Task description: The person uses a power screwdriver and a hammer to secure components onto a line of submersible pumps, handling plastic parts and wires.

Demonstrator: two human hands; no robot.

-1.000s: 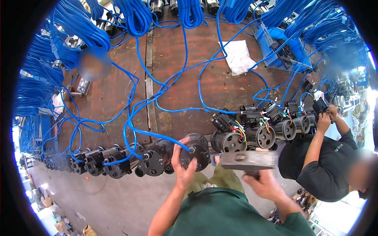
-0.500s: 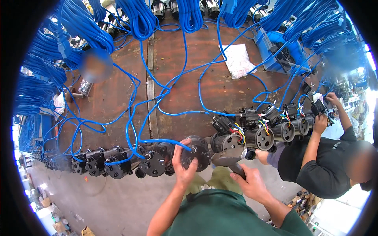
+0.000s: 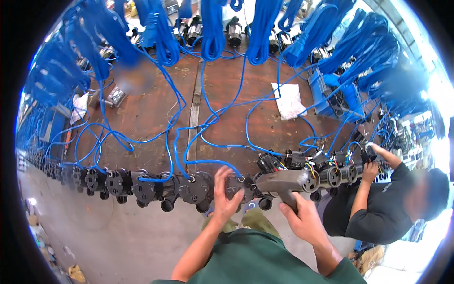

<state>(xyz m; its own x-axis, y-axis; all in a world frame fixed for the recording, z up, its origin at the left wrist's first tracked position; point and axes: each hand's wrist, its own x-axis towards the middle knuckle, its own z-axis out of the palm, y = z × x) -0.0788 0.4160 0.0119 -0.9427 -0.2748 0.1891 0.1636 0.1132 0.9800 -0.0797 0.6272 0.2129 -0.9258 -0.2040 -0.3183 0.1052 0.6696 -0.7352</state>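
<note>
Change: since a second ago our right hand has swung the grey power driver from lying flat to pointing at the pump; our left hand stays put.
Left hand: fingers spread and curled over the black pump housing at the worktop's near edge, at 6 o'clock of the scene.
Right hand: closed round the driver's grip, nose aimed toward 9 o'clock at that housing.
Progress: we judge the row running off toward 9 o'clock, with covers on and blue cables attached, to be finished; units toward 3 o'clock show open coloured wiring, so work remains there.
Co-worker: a person in dark clothes at 3 o'clock has both hands on a pump.
Packages: a whitish bag lies at 1 o'clock; a blue crate sits beyond it at 2 o'clock.
</note>
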